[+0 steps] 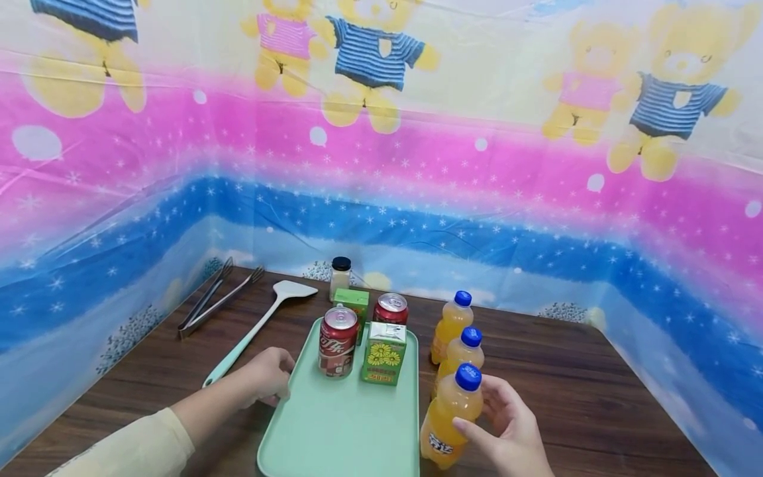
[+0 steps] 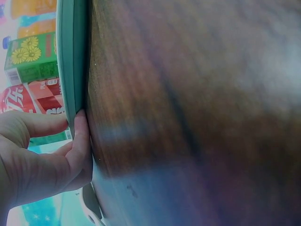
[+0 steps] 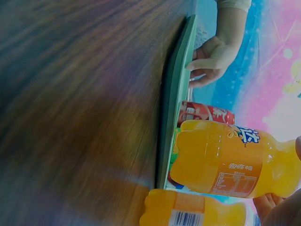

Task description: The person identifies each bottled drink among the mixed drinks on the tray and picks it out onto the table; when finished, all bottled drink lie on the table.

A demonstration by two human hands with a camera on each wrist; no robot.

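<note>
My left hand pinches the left rim of a light green tray between thumb and fingers, as the left wrist view also shows. My right hand grips the upper part of the nearest orange soda bottle, which has a blue cap. In the right wrist view that bottle appears raised slightly off the table, beside the tray's right edge. Two red soda cans, one in front and one behind, stand at the tray's far end with two green drink cartons, one near and one farther.
Two more orange soda bottles, a middle one and a far one, stand in line right of the tray. Left lie a pale spatula and metal tongs. A black-lidded jar stands behind. Printed cloth encloses the table.
</note>
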